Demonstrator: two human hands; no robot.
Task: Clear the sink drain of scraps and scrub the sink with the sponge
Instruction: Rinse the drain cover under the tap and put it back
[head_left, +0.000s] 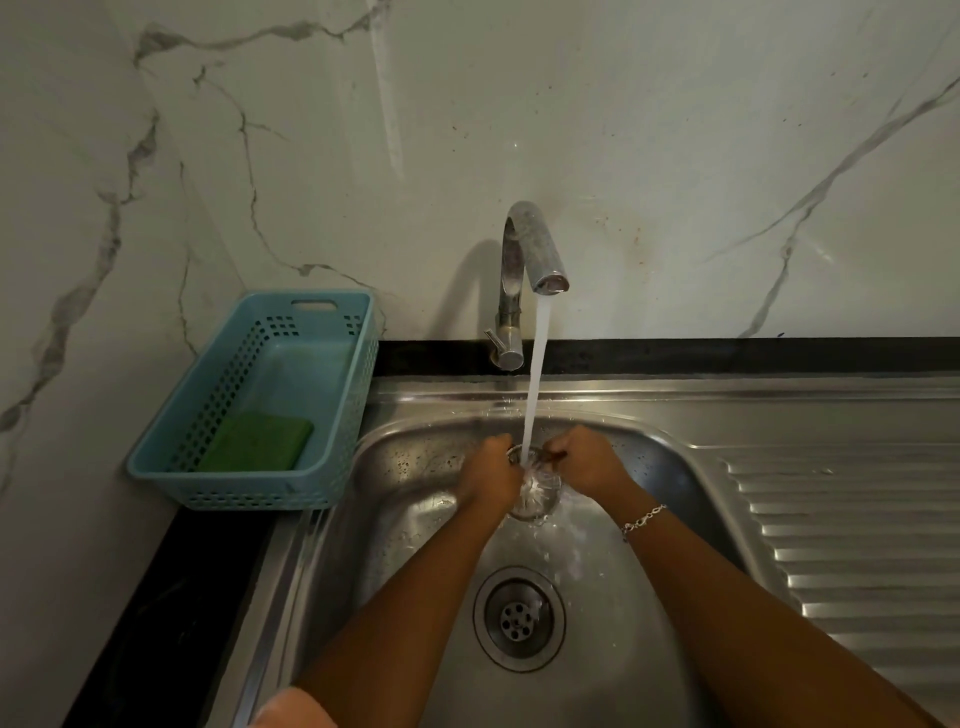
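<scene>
Both of my hands hold a round metal drain strainer (537, 496) under the running water at the back of the steel sink (415, 519). My left hand (488, 475) grips its left rim with curled fingers. My right hand (589, 460) pinches its right rim, and a small brown bit shows at those fingertips. Nearer to me, the open drain (519, 618) lies wet in the sink floor. The green sponge (257, 441) lies in a blue plastic basket (332, 478) to the left of the sink.
The chrome tap (524, 249) stands behind the sink with water (537, 374) pouring from its spout. A ribbed steel draining board (857, 519) lies to the right. The basket sits on a black counter (171, 597) against the marble wall.
</scene>
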